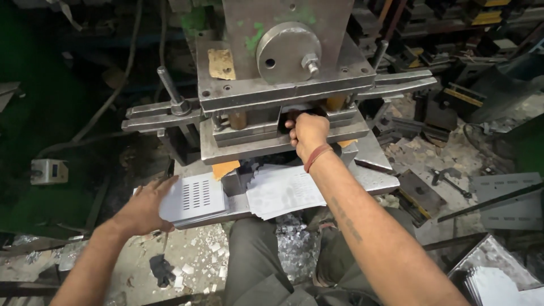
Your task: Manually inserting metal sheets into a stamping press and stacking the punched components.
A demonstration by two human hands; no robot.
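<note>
Dim, cluttered workshop floor strewn with metal chips surrounds a heavy steel press (272, 73). At its die opening the right hand (307, 133) is curled closed, seemingly seating a sheet there, though the piece itself is hidden behind the fingers. Just below that wrist lies a fanned pile of blank sheets (283, 192). The left hand (146, 207) rests flat and open on a stack of slotted punched plates (195, 198). Judging by this, loading is under way; fingers must clear the die next.
</note>
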